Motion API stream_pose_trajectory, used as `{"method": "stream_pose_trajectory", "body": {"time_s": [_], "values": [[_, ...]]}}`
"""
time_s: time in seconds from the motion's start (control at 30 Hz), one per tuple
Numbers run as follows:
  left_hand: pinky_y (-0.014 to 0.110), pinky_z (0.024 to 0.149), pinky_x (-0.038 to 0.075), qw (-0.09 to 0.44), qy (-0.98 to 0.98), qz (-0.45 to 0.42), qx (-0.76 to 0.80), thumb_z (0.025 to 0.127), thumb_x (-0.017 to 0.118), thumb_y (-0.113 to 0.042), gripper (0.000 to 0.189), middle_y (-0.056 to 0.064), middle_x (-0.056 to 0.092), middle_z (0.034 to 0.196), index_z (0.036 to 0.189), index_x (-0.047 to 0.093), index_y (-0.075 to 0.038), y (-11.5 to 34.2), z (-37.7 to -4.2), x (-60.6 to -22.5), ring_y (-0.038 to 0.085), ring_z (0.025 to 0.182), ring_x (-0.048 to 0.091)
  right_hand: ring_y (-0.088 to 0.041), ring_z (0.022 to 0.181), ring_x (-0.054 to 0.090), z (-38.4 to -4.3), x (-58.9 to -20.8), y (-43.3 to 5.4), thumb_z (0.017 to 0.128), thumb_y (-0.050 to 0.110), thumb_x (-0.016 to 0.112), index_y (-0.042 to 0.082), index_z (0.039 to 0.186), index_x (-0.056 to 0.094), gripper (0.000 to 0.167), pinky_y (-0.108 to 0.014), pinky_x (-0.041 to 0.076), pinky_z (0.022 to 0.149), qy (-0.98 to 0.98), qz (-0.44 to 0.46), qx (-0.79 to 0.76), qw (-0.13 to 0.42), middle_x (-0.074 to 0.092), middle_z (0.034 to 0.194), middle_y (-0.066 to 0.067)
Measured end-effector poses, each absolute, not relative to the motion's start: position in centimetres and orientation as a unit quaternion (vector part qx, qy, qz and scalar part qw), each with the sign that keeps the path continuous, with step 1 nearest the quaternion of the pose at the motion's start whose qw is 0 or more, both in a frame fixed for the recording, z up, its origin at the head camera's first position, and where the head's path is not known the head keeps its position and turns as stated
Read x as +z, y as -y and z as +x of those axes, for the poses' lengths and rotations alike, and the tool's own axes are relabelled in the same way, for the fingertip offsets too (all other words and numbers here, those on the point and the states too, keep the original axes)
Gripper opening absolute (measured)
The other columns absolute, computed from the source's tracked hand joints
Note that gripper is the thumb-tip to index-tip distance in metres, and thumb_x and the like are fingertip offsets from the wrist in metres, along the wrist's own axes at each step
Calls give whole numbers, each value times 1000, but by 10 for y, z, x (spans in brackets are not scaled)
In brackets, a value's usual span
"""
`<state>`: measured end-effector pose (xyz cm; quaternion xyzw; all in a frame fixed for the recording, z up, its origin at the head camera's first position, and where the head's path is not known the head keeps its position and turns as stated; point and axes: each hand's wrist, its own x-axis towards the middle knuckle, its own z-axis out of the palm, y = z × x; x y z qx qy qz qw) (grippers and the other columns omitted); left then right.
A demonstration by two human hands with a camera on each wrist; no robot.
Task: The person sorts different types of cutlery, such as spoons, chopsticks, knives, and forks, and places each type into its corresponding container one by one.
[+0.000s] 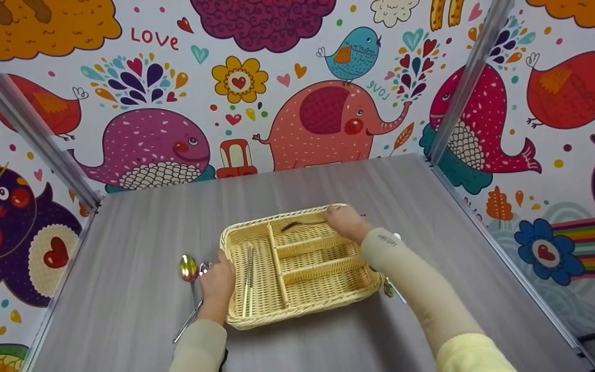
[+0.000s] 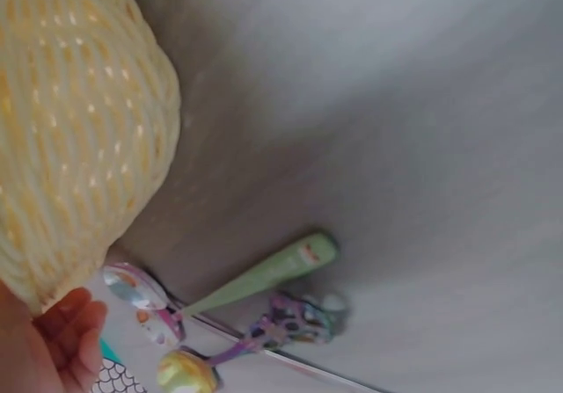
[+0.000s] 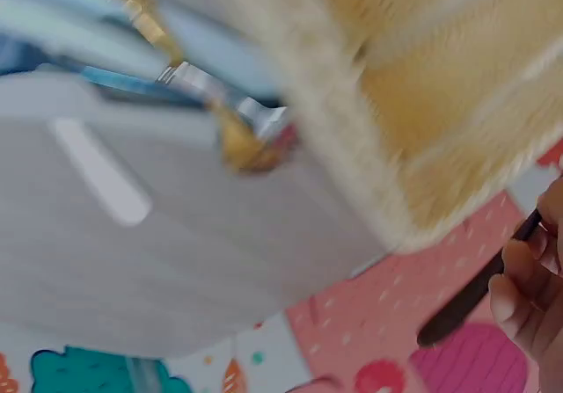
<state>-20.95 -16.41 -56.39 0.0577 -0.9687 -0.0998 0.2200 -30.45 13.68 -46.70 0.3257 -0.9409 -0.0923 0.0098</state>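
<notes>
Wicker cutlery tray (image 1: pixel 297 281), pale yellow with four compartments, sits mid-table (image 1: pixel 137 232); your left hand (image 1: pixel 218 281) grips its left rim, your right hand (image 1: pixel 346 222) pinches one dark utensil (image 1: pixel 300 224) over the far compartment. Wall reads "LOVE" (image 1: pixel 154 39). One pair of metal chopsticks (image 1: pixel 248 281) lies inside, two spoons (image 1: pixel 190 271) lie just left.

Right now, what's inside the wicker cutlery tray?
In the wicker cutlery tray, metal chopsticks lie in the long left compartment. The right hand holds a dark utensil at the back compartment, covering its end.
</notes>
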Motion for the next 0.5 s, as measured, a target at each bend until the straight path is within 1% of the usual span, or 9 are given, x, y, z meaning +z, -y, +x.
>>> {"method": "stream_pose_trajectory", "body": {"time_s": [0.07, 0.1, 0.17, 0.2, 0.23, 0.27, 0.37, 0.43, 0.5], "values": [[44, 38, 42, 228, 967, 55, -97, 85, 53, -11, 30, 18, 53, 48, 106, 48, 9, 163, -210, -564, 33, 42, 55, -16, 60, 53, -300, -474, -128, 91, 6, 46, 2, 93, 57, 12, -32, 49, 56, 923, 353, -146, 52, 57, 87, -12], [43, 37, 42, 239, 965, 53, -91, 84, 55, -11, 30, 17, 53, 47, 106, 49, 9, 162, -209, -564, 33, 41, 55, -15, 55, 52, -300, -481, -126, 88, 2, 50, 4, 87, 58, 8, -30, 47, 48, 891, 384, -210, 123, 57, 83, -10], [42, 36, 41, 265, 960, 48, -78, 82, 57, -10, 30, 16, 52, 45, 105, 51, 9, 161, -209, -565, 31, 38, 53, -13, 58, 52, -309, -502, -124, 86, 6, 53, 8, 84, 59, 7, -29, 46, 45, 867, 389, -250, 187, 57, 80, -6], [41, 35, 40, 278, 957, 46, -71, 82, 58, -10, 30, 16, 51, 45, 104, 51, 9, 160, -209, -566, 30, 37, 53, -14, 59, 53, -315, -514, -123, 87, 8, 53, 9, 85, 60, 7, -30, 46, 45, 858, 387, -265, 210, 58, 80, -5], [41, 34, 40, 290, 954, 45, -67, 81, 59, -9, 30, 15, 51, 44, 103, 52, 9, 160, -209, -566, 30, 36, 52, -15, 59, 54, -335, -545, -127, 86, 9, 52, 11, 82, 59, 9, -31, 45, 44, 848, 394, -260, 240, 57, 78, -4], [41, 34, 40, 299, 951, 45, -62, 80, 59, -9, 30, 15, 51, 44, 103, 52, 9, 160, -209, -566, 30, 36, 52, -17, 59, 54, -357, -579, -131, 85, 10, 52, 11, 81, 59, 8, -32, 45, 43, 845, 395, -254, 255, 57, 78, -5], [41, 34, 39, 303, 949, 47, -69, 80, 59, -8, 29, 15, 51, 44, 102, 52, 9, 159, -209, -566, 30, 36, 52, -19, 60, 54, -424, -675, -146, 86, 10, 48, 11, 84, 59, 12, -38, 44, 42, 848, 398, -242, 252, 57, 80, -6], [41, 35, 39, 299, 950, 49, -76, 81, 58, -8, 28, 16, 51, 44, 102, 52, 9, 158, -209, -566, 31, 37, 52, -19, 56, 51, -474, -745, -158, 83, 11, 49, 13, 81, 57, 9, -39, 41, 39, 851, 402, -223, 253, 55, 75, -5], [42, 35, 39, 293, 951, 51, -81, 81, 58, -8, 28, 16, 51, 44, 103, 52, 9, 158, -209, -566, 31, 37, 52, -19, 55, 51, -492, -768, -161, 82, 12, 50, 13, 82, 57, 8, -41, 41, 40, 859, 397, -217, 239, 55, 73, -4]]}}
